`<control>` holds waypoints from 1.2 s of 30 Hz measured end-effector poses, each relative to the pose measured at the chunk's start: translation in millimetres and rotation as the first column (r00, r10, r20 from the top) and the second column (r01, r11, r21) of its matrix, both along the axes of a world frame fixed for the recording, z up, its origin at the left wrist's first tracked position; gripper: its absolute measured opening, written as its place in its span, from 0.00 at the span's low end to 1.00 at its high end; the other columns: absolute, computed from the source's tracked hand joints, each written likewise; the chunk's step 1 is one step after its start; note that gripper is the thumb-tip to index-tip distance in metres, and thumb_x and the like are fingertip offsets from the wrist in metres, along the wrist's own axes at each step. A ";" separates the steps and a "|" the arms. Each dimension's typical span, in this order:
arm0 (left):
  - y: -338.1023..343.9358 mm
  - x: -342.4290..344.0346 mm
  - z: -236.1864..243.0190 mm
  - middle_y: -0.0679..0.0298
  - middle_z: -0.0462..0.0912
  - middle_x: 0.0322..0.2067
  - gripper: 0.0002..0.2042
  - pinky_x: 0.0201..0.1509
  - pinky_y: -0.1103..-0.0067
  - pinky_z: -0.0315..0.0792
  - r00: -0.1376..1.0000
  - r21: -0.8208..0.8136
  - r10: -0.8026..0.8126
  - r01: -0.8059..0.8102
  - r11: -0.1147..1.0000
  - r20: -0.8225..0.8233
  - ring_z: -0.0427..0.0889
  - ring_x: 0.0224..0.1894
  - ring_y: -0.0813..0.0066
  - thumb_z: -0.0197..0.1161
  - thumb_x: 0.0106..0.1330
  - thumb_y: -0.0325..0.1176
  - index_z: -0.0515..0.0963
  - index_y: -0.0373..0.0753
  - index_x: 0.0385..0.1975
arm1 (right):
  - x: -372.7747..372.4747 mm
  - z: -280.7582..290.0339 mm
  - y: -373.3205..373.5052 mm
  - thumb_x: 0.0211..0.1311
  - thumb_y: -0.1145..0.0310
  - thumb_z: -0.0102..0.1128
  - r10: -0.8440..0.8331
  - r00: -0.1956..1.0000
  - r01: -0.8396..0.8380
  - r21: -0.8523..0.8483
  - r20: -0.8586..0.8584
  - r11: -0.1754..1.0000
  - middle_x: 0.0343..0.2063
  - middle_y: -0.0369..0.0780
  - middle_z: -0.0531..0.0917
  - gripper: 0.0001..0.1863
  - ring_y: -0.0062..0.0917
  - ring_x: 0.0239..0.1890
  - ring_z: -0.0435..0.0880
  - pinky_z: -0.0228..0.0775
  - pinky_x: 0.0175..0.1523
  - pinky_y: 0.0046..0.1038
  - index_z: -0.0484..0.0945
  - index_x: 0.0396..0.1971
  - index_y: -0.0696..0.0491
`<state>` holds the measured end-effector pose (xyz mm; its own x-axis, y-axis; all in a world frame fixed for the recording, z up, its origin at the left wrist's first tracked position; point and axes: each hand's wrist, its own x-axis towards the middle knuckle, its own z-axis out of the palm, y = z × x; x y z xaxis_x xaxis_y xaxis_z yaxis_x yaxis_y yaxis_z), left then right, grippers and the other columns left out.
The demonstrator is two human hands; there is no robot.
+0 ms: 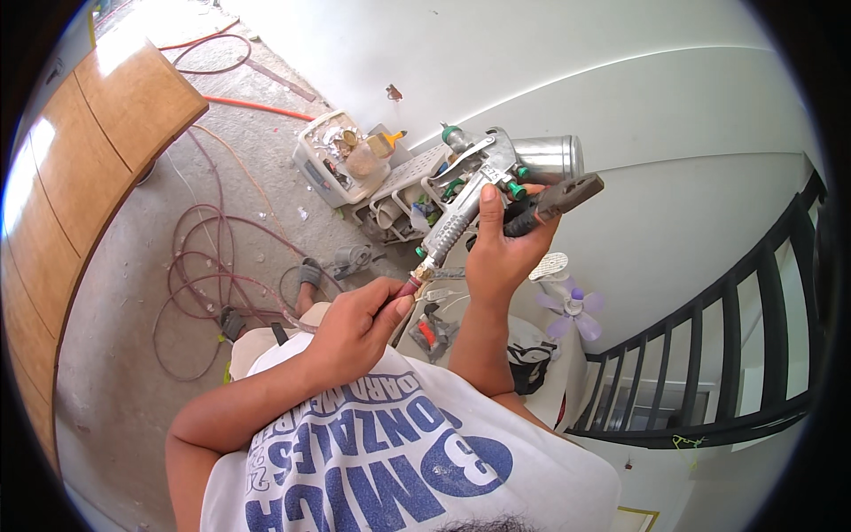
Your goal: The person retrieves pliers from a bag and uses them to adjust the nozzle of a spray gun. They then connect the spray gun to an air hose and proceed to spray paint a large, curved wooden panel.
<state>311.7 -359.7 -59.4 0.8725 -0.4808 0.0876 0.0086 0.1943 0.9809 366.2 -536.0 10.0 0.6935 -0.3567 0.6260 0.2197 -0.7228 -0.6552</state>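
Observation:
A silver spray gun (487,160) with green knobs and a metal cup (554,155) is held up at centre. My right hand (505,248) is closed on it and on a dark pair of pliers (574,195), whose jaws point up and right. Lower left of it, my left hand (359,324) is closed round the maroon hose end (408,288) just below the brass fitting at the base of the gun's handle. A metal tool partly shows behind that fitting (424,273), too hidden to make out fully.
A curved wooden panel (106,97) is at left, coiled hoses (222,222) lie on the dusty floor, plastic bins (310,164) stand by the white wall (638,97). A purple fan (585,315) and black railing (727,337) are at right, a bagged clutter (425,332) below the gun.

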 end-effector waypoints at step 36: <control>-0.3 22.9 -8.4 0.66 0.74 0.32 0.17 0.37 0.82 0.69 0.955 -0.112 -0.251 0.235 0.965 -0.155 0.72 0.31 0.82 0.52 0.78 0.38 0.68 0.32 0.56 | 4.2 -17.7 7.5 0.63 0.73 0.68 0.066 0.998 -0.066 -0.038 -0.007 0.997 0.41 0.36 0.75 0.19 0.18 0.40 0.75 0.70 0.46 0.23 0.69 0.49 0.56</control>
